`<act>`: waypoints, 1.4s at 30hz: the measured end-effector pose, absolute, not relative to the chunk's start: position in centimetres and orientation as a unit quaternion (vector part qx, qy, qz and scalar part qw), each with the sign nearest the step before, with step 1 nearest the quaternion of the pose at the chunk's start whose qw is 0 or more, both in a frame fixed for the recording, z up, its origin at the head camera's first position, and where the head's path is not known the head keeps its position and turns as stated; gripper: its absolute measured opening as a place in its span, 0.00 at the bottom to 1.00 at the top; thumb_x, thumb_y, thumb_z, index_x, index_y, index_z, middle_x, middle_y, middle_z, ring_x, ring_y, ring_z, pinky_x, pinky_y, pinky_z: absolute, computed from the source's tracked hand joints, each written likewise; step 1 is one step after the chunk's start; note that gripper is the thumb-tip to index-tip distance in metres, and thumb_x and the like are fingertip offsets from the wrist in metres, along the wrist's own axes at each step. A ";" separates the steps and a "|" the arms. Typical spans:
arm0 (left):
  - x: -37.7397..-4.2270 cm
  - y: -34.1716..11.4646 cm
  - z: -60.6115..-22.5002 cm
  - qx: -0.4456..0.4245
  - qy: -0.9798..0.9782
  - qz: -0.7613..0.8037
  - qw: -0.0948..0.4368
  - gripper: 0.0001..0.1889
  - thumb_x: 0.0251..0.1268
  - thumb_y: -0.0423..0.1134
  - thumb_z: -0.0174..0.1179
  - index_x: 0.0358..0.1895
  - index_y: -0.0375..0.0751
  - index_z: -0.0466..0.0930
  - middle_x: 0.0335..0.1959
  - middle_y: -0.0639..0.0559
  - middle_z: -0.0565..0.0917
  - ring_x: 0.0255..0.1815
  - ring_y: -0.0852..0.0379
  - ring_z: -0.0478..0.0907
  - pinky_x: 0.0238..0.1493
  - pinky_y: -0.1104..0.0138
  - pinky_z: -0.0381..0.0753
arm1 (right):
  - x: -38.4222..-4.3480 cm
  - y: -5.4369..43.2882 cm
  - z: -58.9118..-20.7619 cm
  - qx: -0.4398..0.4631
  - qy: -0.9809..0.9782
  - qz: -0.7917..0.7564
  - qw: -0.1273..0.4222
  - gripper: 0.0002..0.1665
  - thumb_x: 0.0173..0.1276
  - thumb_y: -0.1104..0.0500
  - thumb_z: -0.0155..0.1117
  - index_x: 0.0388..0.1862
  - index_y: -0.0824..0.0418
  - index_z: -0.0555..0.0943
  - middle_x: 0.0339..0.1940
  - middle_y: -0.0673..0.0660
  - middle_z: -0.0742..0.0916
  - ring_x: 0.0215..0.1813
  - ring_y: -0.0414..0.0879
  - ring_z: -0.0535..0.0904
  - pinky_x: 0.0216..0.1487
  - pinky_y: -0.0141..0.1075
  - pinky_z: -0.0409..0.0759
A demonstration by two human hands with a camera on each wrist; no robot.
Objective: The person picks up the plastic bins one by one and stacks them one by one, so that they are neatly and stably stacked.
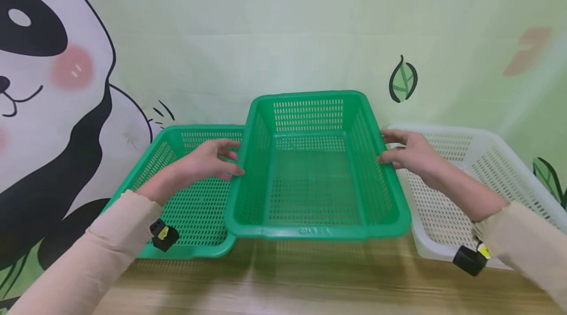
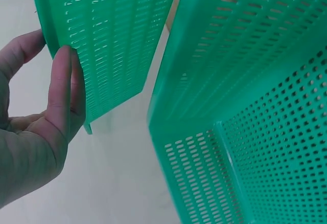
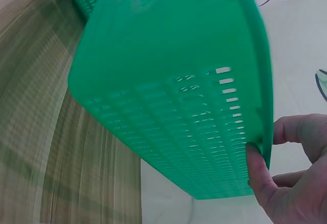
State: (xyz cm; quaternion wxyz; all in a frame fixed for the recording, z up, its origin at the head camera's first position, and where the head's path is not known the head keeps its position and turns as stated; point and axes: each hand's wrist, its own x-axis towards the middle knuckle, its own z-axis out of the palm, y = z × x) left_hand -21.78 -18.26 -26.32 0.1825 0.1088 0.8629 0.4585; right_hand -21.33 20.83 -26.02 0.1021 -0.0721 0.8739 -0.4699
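Observation:
A green perforated plastic basket (image 1: 316,232) hangs in the middle of the head view, raised above the table and tilted so its bare inside shows. My left hand (image 1: 208,160) pinches its left rim; in the left wrist view the left hand (image 2: 43,106) has its fingers against the outer side wall (image 2: 110,45). On the opposite rim my right hand (image 1: 412,155) pinches too, and the right wrist view shows that hand (image 3: 299,168) with one digit on each side of the rim. From there the basket's outer wall (image 3: 168,45) is visible.
A second green basket (image 1: 190,251) stands on the wooden table (image 1: 283,280) at left, partly behind the held one. At right stands a white basket (image 1: 436,251), partly covered by my right forearm. Behind them hangs a pale green cloth (image 1: 212,59) with panda and leaf prints.

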 end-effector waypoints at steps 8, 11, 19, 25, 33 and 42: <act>-21.3 -19.5 -24.6 0.110 0.877 0.437 0.164 0.39 0.55 0.36 0.61 0.69 0.37 0.51 0.60 0.36 0.65 0.48 0.48 0.76 0.49 0.59 0.77 | -21.0 19.6 -25.3 -0.072 0.860 -0.498 0.084 0.43 0.59 0.63 0.56 0.71 0.65 0.50 0.66 0.66 0.64 0.62 0.57 0.66 0.57 0.49 0.69; -21.4 -20.1 -23.9 0.102 0.880 0.437 0.158 0.39 0.55 0.36 0.61 0.69 0.39 0.52 0.60 0.37 0.65 0.48 0.48 0.77 0.50 0.60 0.76 | -20.9 19.0 -25.1 -0.074 0.854 -0.508 0.081 0.42 0.60 0.63 0.56 0.71 0.64 0.50 0.66 0.65 0.65 0.59 0.56 0.69 0.58 0.49 0.69; -21.6 -21.6 -23.0 0.100 0.884 0.434 0.147 0.40 0.54 0.35 0.60 0.70 0.42 0.51 0.64 0.38 0.62 0.54 0.46 0.73 0.51 0.60 0.75 | -20.4 17.4 -24.1 -0.087 0.845 -0.524 0.056 0.41 0.61 0.62 0.58 0.71 0.61 0.53 0.65 0.61 0.68 0.41 0.35 0.77 0.48 0.38 0.76; -21.5 -22.6 -22.5 0.106 0.892 0.416 0.139 0.38 0.55 0.34 0.58 0.70 0.40 0.51 0.65 0.36 0.61 0.57 0.44 0.69 0.51 0.59 0.75 | -20.1 16.2 -23.9 -0.099 0.821 -0.562 0.039 0.39 0.61 0.62 0.59 0.70 0.61 0.55 0.63 0.59 0.70 0.37 0.34 0.79 0.43 0.33 0.77; -21.8 -24.2 -22.0 0.115 0.903 0.393 0.130 0.38 0.56 0.35 0.58 0.70 0.39 0.51 0.64 0.36 0.62 0.56 0.43 0.70 0.49 0.60 0.76 | -20.4 14.6 -24.4 -0.115 0.800 -0.589 0.022 0.38 0.61 0.64 0.59 0.69 0.61 0.57 0.61 0.59 0.72 0.34 0.33 0.79 0.39 0.30 0.78; -22.4 -25.5 -21.9 0.117 0.910 0.377 0.130 0.37 0.58 0.34 0.56 0.71 0.40 0.49 0.65 0.33 0.59 0.57 0.41 0.69 0.48 0.60 0.77 | -20.5 13.1 -25.4 -0.131 0.761 -0.635 -0.013 0.38 0.60 0.68 0.57 0.69 0.64 0.57 0.41 0.55 0.83 0.32 0.32 0.77 0.34 0.27 0.77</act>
